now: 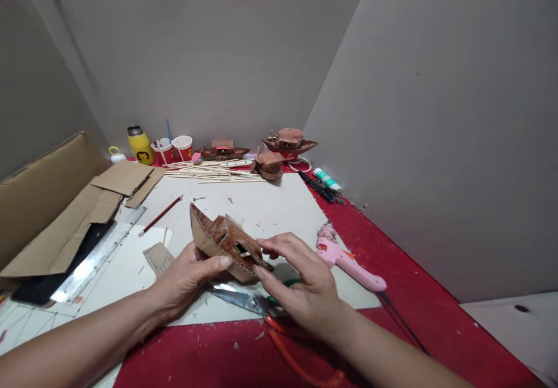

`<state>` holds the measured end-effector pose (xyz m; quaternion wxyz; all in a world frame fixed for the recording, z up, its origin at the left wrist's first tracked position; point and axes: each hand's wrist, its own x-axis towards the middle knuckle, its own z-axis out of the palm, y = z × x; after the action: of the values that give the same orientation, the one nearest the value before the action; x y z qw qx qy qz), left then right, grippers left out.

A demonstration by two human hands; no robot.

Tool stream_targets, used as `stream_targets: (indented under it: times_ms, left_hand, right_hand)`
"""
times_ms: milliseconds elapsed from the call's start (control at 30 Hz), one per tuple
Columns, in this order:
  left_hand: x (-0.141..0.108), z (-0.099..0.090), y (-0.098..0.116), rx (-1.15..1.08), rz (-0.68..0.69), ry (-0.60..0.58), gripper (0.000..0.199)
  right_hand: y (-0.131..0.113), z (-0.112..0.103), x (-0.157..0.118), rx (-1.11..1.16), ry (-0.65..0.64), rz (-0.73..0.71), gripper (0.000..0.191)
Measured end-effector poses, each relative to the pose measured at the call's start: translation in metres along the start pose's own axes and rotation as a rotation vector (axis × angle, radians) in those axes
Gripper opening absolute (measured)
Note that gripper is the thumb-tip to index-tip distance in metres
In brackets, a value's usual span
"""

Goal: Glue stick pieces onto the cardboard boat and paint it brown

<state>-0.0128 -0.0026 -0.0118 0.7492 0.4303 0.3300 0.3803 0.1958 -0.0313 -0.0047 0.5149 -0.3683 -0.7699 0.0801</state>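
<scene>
A small brown model boat with a cabin is held tilted above the white board, its pointed end up to the left. My left hand grips the hull from the left, thumb on its near side. At the cabin's right end, my right hand has its fingers and thumb closed around the boat's edge. Scissors with orange and green on the handles lie beneath, partly hidden by my right hand. A piece of cardboard lies left of my left hand.
A pink glue gun lies at the right with its cord. On the left are cardboard sheets, a metal ruler and a pencil. Thin sticks, model boats, cups and a yellow bottle stand behind.
</scene>
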Motion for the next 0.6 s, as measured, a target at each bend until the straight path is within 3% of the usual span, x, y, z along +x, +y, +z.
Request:
stream_targets:
  times_ms: [367, 600]
  left_hand:
    - [0.007, -0.002, -0.006, 0.003, 0.018, 0.075, 0.048]
    - [0.006, -0.007, -0.002, -0.098, 0.069, 0.069, 0.051]
  right_hand:
    - [0.011, 0.008, -0.002, -0.062, -0.094, 0.038, 0.03]
    - [0.015, 0.002, -0.001, -0.066, -0.088, 0.091, 0.052]
